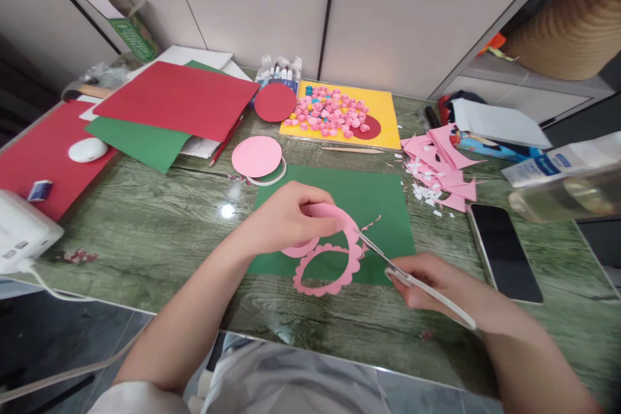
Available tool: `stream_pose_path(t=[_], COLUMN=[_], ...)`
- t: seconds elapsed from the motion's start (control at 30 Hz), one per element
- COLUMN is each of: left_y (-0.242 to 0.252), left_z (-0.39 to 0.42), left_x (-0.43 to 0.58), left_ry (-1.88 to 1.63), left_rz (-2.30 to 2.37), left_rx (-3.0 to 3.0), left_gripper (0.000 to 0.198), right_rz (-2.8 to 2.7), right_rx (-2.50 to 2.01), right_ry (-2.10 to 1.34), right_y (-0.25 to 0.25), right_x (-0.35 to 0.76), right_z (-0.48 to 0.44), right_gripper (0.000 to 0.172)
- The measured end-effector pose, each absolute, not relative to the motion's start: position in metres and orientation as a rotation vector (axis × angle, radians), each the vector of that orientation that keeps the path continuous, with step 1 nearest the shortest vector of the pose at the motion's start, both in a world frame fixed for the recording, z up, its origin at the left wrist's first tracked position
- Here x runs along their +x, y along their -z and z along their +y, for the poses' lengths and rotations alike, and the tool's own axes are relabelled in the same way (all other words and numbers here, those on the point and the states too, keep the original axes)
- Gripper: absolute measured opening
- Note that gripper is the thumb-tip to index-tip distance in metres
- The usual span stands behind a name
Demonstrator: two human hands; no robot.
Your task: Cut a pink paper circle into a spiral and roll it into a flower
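My left hand (295, 217) is closed on a curled pink paper strip (354, 249), pinched between thumb and fingers. One edge of the strip is cut into scallops, and its lower part loops round above the green paper sheet (378, 197). In my right hand (431, 278) is a pair of scissors (398, 270) with white handles. Their blades meet the strip's edge just right of my left fingers. Thin pink offcuts (372, 223) show beside the blades. Part of the strip is hidden behind my left hand.
Beyond the green sheet lie a pink paper disc (257, 156), a white ring, and a yellow sheet (388, 103) heaped with small pink paper curls. Pink scraps (441, 171) and a phone (504, 252) are at right. Red sheets (179, 97) and a white charger (24, 233) lie left.
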State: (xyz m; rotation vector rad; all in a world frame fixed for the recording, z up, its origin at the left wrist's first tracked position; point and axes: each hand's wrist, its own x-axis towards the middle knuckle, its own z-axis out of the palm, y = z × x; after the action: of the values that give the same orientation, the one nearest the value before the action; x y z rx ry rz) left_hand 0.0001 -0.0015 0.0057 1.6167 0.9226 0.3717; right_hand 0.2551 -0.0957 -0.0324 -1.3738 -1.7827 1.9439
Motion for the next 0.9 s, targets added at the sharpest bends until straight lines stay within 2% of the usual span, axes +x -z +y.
stream_pose_path(t=[0.57,0.9], left_y=[-0.003,-0.006], left_z=[-0.002,-0.001], left_x=[0.000,-0.005], left_ry=[-0.310,-0.127], left_rz=[0.924,0.831], left_rx=[1.715,1.726], left_gripper=[0.010,0.012], right_rz=[-1.847,-1.965], right_rx=[-1.384,-1.553], right_ry=[-1.982,-1.964], right_y=[0.030,0.012], right_x=[0.253,0.245], right_z=[-0.096,-0.091], right_gripper=[0.053,0.051])
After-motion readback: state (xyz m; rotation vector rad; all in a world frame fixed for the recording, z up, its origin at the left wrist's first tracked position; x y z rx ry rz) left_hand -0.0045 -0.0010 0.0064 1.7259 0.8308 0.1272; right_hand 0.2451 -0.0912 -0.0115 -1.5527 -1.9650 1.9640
